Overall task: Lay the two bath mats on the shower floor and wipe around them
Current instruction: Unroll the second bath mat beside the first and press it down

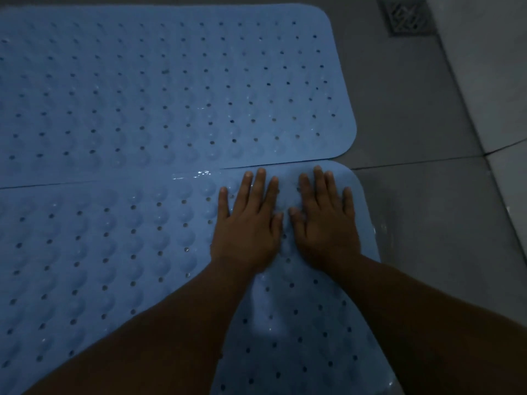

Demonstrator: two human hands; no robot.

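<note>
Two blue bath mats lie flat on the grey tiled shower floor (422, 212), their long axes both running left to right across the view. The far mat (171, 89) and the near mat (85, 252) meet edge to edge along a thin seam, with the near mat's right end reaching a little further right than the far one's. Both are soft, rubbery sheets with rounded corners, covered in rows of raised bumps and small round drain holes; wet patches glisten near the seam. The left hand (248, 223) and right hand (325, 220) rest side by side, palms down and fingers spread, pressed flat on the near mat's far right corner with fingertips pointing at the seam. Neither grip holds anything; both are released and flat. A square metal drain grate (406, 15) sits in the floor's far right corner, well apart from the mats, beside the pale tiled wall (490, 81).
</note>
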